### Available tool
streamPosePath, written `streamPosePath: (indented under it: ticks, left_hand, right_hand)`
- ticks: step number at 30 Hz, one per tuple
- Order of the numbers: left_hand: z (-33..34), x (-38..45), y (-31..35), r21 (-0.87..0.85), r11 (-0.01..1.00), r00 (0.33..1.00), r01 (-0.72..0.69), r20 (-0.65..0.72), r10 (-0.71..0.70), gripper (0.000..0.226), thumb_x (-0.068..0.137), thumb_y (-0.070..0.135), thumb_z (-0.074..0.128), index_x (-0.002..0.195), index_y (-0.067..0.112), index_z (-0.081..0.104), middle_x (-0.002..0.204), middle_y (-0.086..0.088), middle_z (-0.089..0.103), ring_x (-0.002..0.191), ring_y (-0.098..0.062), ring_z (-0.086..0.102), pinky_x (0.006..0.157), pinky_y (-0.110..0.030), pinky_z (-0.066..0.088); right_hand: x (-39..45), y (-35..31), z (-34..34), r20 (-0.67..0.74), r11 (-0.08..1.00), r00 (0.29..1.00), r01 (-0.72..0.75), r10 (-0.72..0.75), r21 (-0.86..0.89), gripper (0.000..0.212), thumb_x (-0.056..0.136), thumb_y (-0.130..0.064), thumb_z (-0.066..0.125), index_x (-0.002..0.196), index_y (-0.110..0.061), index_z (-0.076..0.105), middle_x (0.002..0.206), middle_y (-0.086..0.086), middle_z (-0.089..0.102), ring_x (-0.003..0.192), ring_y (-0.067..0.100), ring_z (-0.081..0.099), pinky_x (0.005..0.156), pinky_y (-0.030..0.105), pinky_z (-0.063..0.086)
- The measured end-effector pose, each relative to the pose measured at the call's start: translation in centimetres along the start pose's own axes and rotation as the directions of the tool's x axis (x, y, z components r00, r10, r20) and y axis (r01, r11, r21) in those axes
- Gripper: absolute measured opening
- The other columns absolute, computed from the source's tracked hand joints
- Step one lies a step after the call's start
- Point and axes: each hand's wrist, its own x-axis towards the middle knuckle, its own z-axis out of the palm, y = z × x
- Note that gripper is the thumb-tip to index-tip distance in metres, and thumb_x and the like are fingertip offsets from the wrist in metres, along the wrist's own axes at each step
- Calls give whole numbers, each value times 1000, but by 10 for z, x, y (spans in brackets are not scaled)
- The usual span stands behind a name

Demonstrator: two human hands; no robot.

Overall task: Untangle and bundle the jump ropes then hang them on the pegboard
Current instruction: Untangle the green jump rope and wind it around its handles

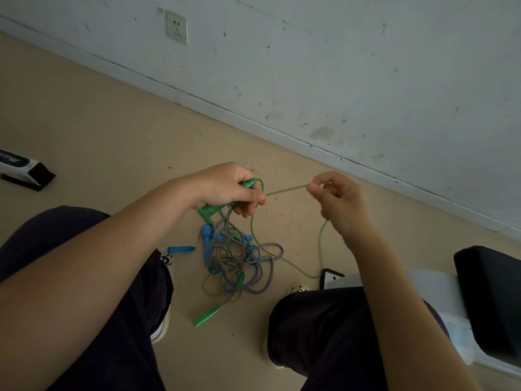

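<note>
My left hand (pixel 225 187) grips a green jump rope handle (pixel 210 211) above the floor. The thin green rope (pixel 286 189) runs taut from it to my right hand (pixel 335 196), which pinches the cord between thumb and fingers. From there the green cord hangs down to the floor. Below my hands lies a tangle of ropes (pixel 239 261): a blue-and-white braided rope, thin cords, two blue handles (pixel 207 241) and a second green handle (pixel 207 316). No pegboard is in view.
I sit with both knees in dark trousers at the bottom of the frame. A black-and-white box (pixel 25 172) lies on the beige floor at left. A dark seat on a white frame (pixel 487 303) stands at right. A scuffed wall with a socket (pixel 176 26) runs behind.
</note>
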Motion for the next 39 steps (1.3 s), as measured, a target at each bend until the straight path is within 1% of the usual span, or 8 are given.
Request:
streamPosePath:
  ticks: [2,5,10,14,25,29,33,39]
  left_hand:
    - [-3,-2,-3,83,997,1000,-10,-18,11,13,98,25,62,95,16,71,67,4,72,73,-12,72,79,-28,54]
    - [3,-6,-3,35,999,999,-35,19,35,13,98,28,62,92,21,70,52,11,55,50,-8,55,60,-23,51]
    - [18,-6,3,-103,991,995,-85,41,90,11,95,28,66,88,20,71,53,7,51,42,-7,39,42,-18,34]
    - [22,-2,4,-189,980,997,-64,19,69,10,93,25,68,90,16,70,57,3,56,41,-8,39,40,-18,33]
    - [-8,-1,-5,69,996,996,-47,-77,53,21,95,38,62,93,20,73,65,5,70,70,-19,71,78,-23,49]
    - [-3,-3,-4,7,998,996,-67,-53,67,19,94,38,63,90,22,73,54,8,59,47,-10,52,62,-29,54]
    - [14,-2,1,-73,993,995,-90,22,92,18,95,34,63,93,17,70,55,8,57,41,-7,44,50,-23,50]
    - [10,-3,4,-120,989,996,-84,-5,84,16,95,27,63,93,13,71,61,7,63,50,-6,53,53,-20,51]
  right_hand:
    - [1,1,-4,3,1000,1000,11,-11,11,13,90,-16,69,80,-24,65,57,-7,53,55,13,50,58,27,45]
    - [-4,-2,2,207,999,978,-5,-4,44,8,85,-16,74,86,-17,67,69,-5,66,65,12,60,68,27,51]
    - [-11,-11,13,336,996,942,-52,23,78,50,68,-30,82,111,-18,59,78,1,70,69,18,66,70,24,55]
    - [-12,-10,21,360,999,932,42,-38,-1,27,75,-24,82,93,-16,64,83,3,69,78,14,63,73,25,53]
    - [2,-2,-17,-84,970,995,71,-53,234,22,71,-41,78,72,-30,59,65,5,68,62,21,67,66,33,55]
    - [-3,-3,-9,161,989,987,-25,2,143,48,68,-42,86,105,-22,63,75,5,71,61,21,67,77,45,56]
    - [-11,-9,15,322,994,946,-6,-29,109,33,70,-33,83,97,-18,68,68,2,68,53,16,59,55,26,52]
    - [-6,-7,9,76,997,995,62,-65,40,11,81,-39,76,75,-33,68,52,-12,47,48,10,36,47,25,33]
